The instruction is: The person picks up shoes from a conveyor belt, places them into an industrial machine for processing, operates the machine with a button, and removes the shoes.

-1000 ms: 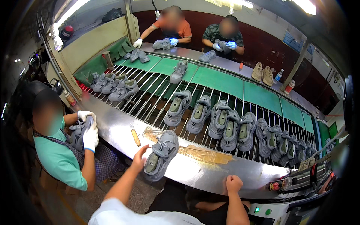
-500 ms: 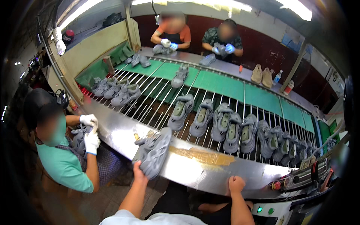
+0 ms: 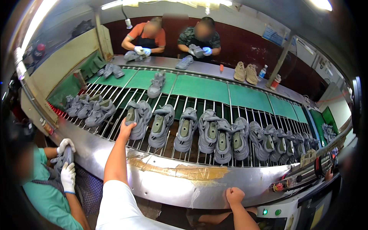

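Our left hand grips a grey sneaker near its heel, at the left end of the near row on the metal-bar rack. Our right hand is curled into a fist at the steel ledge; we cannot tell whether anything is inside it. Beside our right forearm, a control panel shows 2 green buttons. Brown tape covers part of the ledge. To our left, 1 co-worker in white gloves holds another grey shoe. Past the rack's row we see a green sheet, then a far bench with 2 tan sneakers. Behind it, 2 co-workers handle grey shoes.
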The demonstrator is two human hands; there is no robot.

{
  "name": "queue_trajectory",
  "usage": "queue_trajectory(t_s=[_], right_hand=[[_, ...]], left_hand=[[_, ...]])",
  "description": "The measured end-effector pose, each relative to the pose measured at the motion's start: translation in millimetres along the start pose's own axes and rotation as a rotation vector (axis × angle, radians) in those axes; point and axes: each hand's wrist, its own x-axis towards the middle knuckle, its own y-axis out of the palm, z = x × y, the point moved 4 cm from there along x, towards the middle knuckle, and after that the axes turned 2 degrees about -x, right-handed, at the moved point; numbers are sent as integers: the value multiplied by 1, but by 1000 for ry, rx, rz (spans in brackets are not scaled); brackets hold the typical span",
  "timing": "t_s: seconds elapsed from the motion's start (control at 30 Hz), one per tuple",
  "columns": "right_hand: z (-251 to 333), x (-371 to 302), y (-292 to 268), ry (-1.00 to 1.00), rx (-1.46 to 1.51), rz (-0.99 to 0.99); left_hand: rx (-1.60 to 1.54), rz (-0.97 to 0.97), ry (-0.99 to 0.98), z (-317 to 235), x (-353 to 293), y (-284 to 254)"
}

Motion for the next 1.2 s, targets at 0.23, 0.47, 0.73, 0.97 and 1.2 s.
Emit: queue_trajectory(t_s=[0.23,0.47,0.73,0.97,1.2], right_hand=[[-3,-5,-6,35,27,61],[-7,7,-13,93,5,247],[-55,-90,-124,144,577,50],[-242,-366,-403,565,126,-738],[-382,-521,-655,1269,-360,-1184]], left_hand=[[209,16,70,23,5,25],[52,-435,315,79,-122,77],[100,413,171,76,-422,321],[340,608,247,65,-431,328],[661,474,408,59,-448,341]])
